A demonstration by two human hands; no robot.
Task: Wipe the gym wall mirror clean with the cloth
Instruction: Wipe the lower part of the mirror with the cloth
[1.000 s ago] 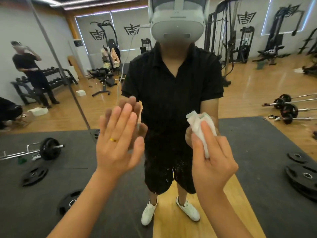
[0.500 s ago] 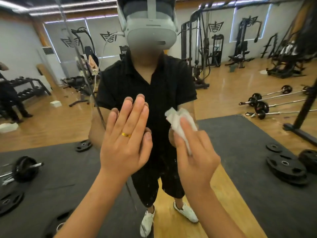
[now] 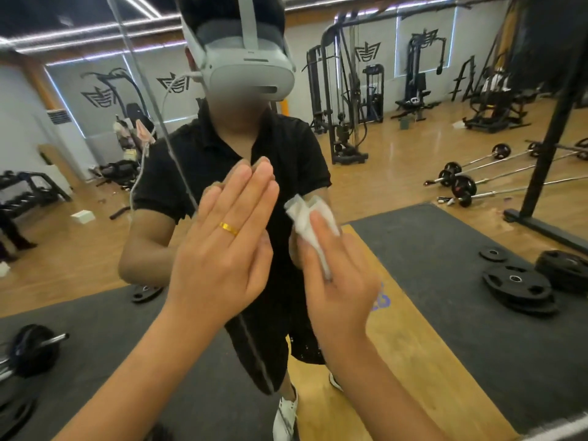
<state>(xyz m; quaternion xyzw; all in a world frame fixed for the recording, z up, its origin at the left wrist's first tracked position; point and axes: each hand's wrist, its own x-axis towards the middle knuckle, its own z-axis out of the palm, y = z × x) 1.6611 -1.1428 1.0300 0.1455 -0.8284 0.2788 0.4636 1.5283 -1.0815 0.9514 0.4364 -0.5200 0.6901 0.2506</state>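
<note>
Mirror [image 3: 413,173] filling the view, crumpled white cloth [image 3: 306,218] pressed to the mirror, grasped by the right hand [image 3: 339,284], left hand [image 3: 222,253] flat against the mirror beside it, fingers straight, holding nothing, gold ring [image 3: 229,229]

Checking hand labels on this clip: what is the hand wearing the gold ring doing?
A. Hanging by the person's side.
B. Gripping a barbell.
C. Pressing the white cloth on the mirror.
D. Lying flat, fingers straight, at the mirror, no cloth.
D: the left hand, wearing the gold ring, is flat with straight fingers at the mirror; the right hand holds the cloth.
</note>
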